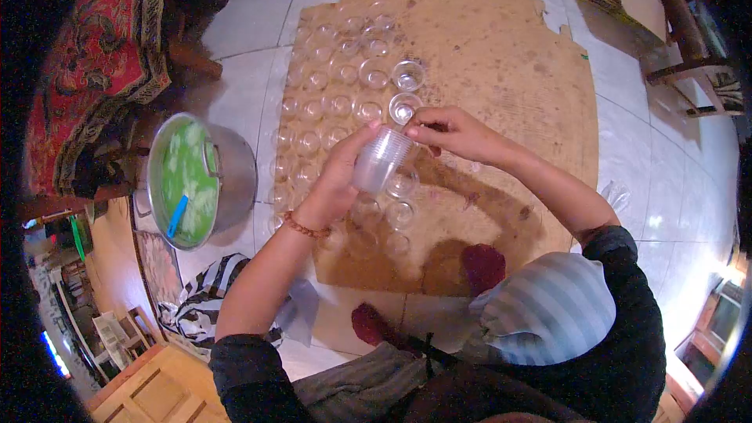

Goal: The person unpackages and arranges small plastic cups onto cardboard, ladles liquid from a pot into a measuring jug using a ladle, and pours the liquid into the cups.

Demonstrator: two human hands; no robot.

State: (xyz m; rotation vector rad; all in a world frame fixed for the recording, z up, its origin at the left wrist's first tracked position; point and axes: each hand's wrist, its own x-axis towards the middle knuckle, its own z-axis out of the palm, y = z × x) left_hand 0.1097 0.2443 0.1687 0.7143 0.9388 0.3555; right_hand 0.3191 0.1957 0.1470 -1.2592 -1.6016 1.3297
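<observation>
The stack is held tilted over the cardboard's middle, clasped by the left hand. The right hand is bent in at the rim, fingers bunched (whether 1 cup is pinched cannot be told). The left fingers are partly hidden. Cups are spread toward the left edge; open room is offered toward the right edge.

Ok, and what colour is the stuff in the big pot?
The liquid is green with paler patches, seen best in the head view.
</observation>
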